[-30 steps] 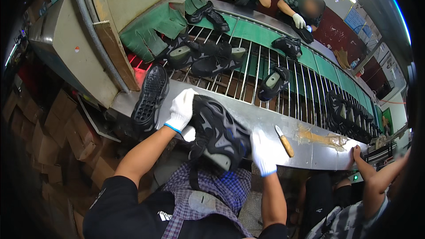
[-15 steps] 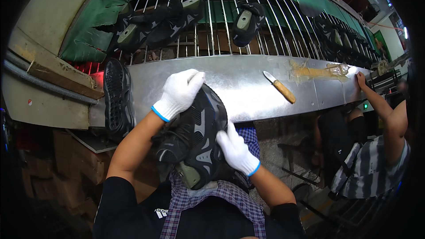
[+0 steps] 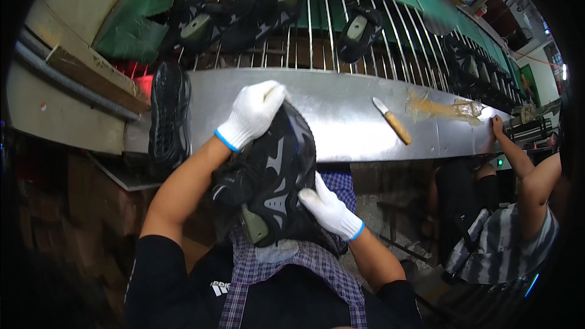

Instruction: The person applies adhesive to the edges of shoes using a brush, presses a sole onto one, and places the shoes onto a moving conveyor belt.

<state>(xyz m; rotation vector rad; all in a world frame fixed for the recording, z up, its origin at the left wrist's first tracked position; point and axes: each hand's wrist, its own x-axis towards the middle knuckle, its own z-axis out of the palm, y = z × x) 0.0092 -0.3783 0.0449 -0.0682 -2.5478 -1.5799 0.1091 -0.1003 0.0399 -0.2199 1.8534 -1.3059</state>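
Observation:
In front of my chest I hold a black athletic shoe (image 3: 275, 164) with grey trim, toe tipped up toward the bench and sole facing right. A green shoe last (image 3: 255, 226) shows at its heel opening. My left hand (image 3: 256, 113), in a white knit glove with a blue cuff, is closed round the toe end. Against the sole edge lower down, my gloved right hand (image 3: 329, 208) grips the shoe from the right; some of its fingers are hidden behind it. A knife (image 3: 393, 122) with a wooden handle lies on the metal bench beyond.
Another black shoe (image 3: 169, 116) rests sole up at the left of the metal bench (image 3: 341, 100). Behind run metal bars (image 3: 312, 30) carrying several black shoes. Tan tape (image 3: 442, 108) sticks to the bench. A co-worker (image 3: 515, 225) sits at the right, one hand at the bench end.
The surroundings have shifted slightly to the right and upward in the picture. Both hands keep hold of the shoe, with only a slight shift of the right hand along the sole edge.

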